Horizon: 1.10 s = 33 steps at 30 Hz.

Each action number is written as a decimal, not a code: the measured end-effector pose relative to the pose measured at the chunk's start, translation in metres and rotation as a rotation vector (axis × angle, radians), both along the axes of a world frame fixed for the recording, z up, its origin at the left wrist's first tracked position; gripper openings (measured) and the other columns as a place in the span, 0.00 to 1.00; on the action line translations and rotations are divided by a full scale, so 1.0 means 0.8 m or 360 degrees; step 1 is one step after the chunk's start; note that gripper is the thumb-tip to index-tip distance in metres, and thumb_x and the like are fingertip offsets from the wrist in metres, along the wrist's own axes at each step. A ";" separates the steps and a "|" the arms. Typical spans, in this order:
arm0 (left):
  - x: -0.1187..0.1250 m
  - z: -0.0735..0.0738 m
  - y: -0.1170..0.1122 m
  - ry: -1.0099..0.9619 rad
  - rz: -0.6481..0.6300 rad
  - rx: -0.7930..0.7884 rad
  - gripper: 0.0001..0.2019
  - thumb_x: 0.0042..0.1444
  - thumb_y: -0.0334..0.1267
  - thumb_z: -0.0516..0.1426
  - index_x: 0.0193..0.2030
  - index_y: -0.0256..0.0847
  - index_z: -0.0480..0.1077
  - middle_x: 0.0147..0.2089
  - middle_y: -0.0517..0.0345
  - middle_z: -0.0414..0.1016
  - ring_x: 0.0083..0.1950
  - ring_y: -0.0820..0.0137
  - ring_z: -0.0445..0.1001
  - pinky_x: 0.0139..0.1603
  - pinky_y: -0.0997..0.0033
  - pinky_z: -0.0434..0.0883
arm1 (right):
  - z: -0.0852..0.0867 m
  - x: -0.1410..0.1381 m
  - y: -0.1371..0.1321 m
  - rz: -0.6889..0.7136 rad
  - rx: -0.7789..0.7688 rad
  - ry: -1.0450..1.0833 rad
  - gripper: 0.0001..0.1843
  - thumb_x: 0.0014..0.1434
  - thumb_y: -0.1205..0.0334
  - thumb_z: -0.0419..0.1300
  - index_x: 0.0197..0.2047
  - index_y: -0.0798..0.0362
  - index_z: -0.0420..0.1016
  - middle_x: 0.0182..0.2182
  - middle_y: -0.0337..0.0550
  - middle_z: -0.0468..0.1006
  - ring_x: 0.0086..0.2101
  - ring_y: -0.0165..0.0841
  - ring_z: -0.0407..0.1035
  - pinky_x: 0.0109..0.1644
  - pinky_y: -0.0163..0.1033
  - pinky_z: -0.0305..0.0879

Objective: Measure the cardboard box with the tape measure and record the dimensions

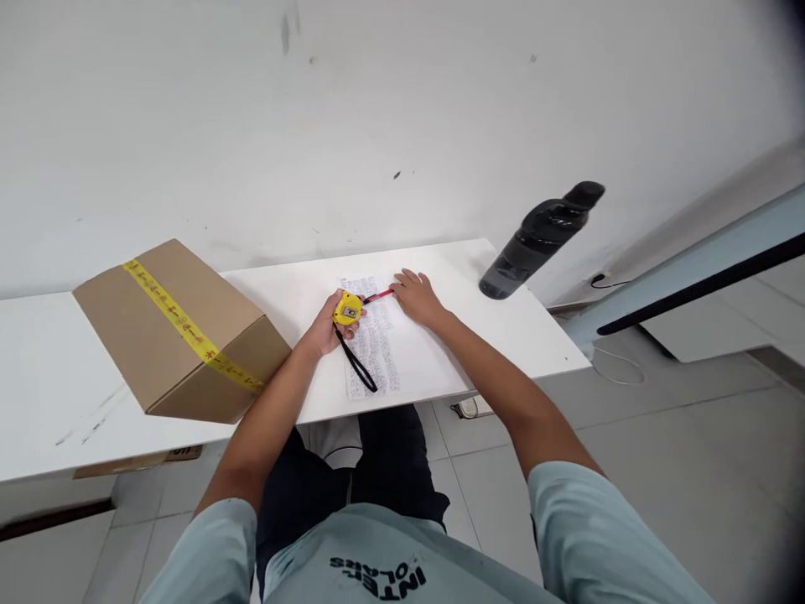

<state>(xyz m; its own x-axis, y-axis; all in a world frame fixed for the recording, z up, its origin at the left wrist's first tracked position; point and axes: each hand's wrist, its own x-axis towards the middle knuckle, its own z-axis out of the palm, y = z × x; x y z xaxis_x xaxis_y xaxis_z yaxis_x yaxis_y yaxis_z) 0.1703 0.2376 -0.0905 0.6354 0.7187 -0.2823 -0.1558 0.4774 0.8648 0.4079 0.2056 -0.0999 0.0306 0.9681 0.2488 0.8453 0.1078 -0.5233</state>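
My left hand (324, 327) is closed around a yellow tape measure (348, 309), its face turned up. A black wrist strap (357, 362) hangs from the case over the paper. To the right of it, a thin red pen (379, 295) with a dark end points toward the tape measure. The fingers of my right hand (415, 295) are at the other end of the pen and appear to grip it, though the fingertips are partly hidden. Beneath both hands lies a sheet of paper (377, 369) covered in handwriting on its left part.
A cardboard box (169, 335) with yellow printed tape stands on the white table (440, 260) at the left, close to my left forearm. Toward the right end stands a dark bottle (532, 243). The wall (352, 126) runs behind the table.
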 end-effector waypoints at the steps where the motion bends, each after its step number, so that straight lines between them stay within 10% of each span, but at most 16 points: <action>1: -0.001 -0.004 0.002 0.0013 0.0016 0.0011 0.36 0.58 0.69 0.58 0.54 0.36 0.72 0.37 0.55 0.77 0.22 0.79 0.68 0.18 0.80 0.61 | -0.005 0.002 0.004 0.0022 0.0014 0.0007 0.11 0.65 0.70 0.55 0.44 0.55 0.79 0.63 0.59 0.75 0.69 0.51 0.58 0.74 0.64 0.42; 6: -0.006 -0.013 0.006 0.0036 -0.0013 0.0004 0.32 0.58 0.65 0.61 0.54 0.37 0.73 0.40 0.55 0.77 0.27 0.77 0.72 0.41 0.66 0.80 | -0.026 0.023 -0.022 -0.0121 0.0094 0.0161 0.10 0.72 0.62 0.48 0.46 0.52 0.69 0.40 0.51 0.80 0.45 0.44 0.74 0.61 0.58 0.63; 10: -0.003 -0.019 0.012 0.0013 -0.0162 0.0113 0.31 0.56 0.66 0.63 0.52 0.39 0.74 0.42 0.54 0.77 0.35 0.74 0.74 0.50 0.61 0.80 | -0.038 0.019 -0.055 -0.0277 0.0204 0.0353 0.13 0.72 0.46 0.51 0.44 0.46 0.61 0.26 0.32 0.65 0.26 0.33 0.63 0.35 0.41 0.65; 15: 0.000 -0.030 0.012 -0.0086 -0.0244 0.0242 0.27 0.56 0.61 0.64 0.48 0.38 0.75 0.46 0.51 0.78 0.45 0.66 0.77 0.50 0.62 0.79 | -0.039 -0.004 -0.071 -0.0122 0.0743 0.0514 0.29 0.69 0.33 0.49 0.27 0.47 0.59 0.25 0.37 0.65 0.30 0.36 0.66 0.42 0.46 0.66; 19: 0.004 -0.027 0.013 -0.0070 -0.0279 0.0197 0.19 0.63 0.53 0.61 0.48 0.38 0.74 0.48 0.51 0.78 0.42 0.67 0.79 0.48 0.62 0.79 | -0.042 -0.006 -0.073 0.0178 0.0397 0.0613 0.37 0.70 0.29 0.35 0.33 0.47 0.71 0.30 0.42 0.72 0.33 0.37 0.70 0.40 0.46 0.67; 33: 0.005 -0.019 0.006 0.0188 -0.0230 0.0415 0.15 0.61 0.45 0.61 0.51 0.41 0.76 0.51 0.52 0.79 0.42 0.72 0.75 0.43 0.71 0.74 | -0.033 -0.017 -0.071 -0.0011 -0.0088 0.0605 0.24 0.62 0.50 0.63 0.19 0.50 0.63 0.16 0.33 0.63 0.21 0.27 0.56 0.25 0.38 0.50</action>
